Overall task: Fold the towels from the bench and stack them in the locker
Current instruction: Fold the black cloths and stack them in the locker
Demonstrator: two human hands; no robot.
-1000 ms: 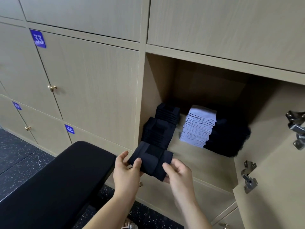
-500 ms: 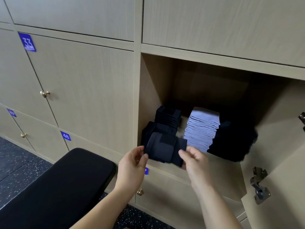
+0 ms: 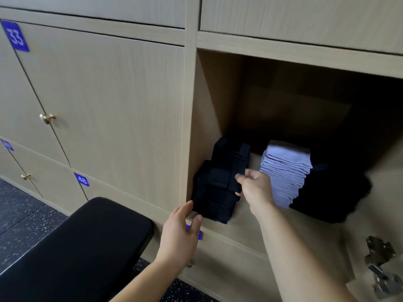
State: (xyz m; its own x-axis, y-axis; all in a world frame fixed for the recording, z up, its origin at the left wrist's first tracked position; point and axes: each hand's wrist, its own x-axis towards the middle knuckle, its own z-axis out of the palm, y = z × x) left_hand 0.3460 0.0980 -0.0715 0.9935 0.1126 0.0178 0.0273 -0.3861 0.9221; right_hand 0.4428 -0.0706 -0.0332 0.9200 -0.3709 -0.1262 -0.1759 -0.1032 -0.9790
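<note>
Lockers (image 3: 113, 110), pale wood, shut doors filling the wall to the left of and above the open locker (image 3: 218, 101).

Open locker: one compartment, its door (image 3: 383, 214) swung out at its right, with a metal hinge (image 3: 379, 256) on the door's inner face.

Bench (image 3: 87, 247): black padded top, standing below and to the left of the open locker, on a dark speckled floor (image 3: 19, 216).

Black heap (image 3: 329, 195): loose dark cloth, at the right of the open locker's floor.

Pale stack (image 3: 285, 173): folded lilac-grey towels, in the middle of the open locker, touching the black heap.

Front stack (image 3: 211, 205): folded dark towels, at the open locker's front left corner. Rear stack (image 3: 231, 153): the same kind, directly behind it.

Top towel (image 3: 218, 179): dark, folded, lying on the front stack.

Right hand (image 3: 255, 188): inside the open locker, thumb and fingers pinching the top towel's right edge.

Left hand (image 3: 181, 234): at the open locker's lower left front edge, fingers loose and spread, holding nothing; whether it touched the front stack could not be told.

Number plates: blue, "33" (image 3: 14, 35) and "48" (image 3: 81, 179), left of the open locker.

Knob (image 3: 46, 118): brass, on a shut door left of the open locker.
</note>
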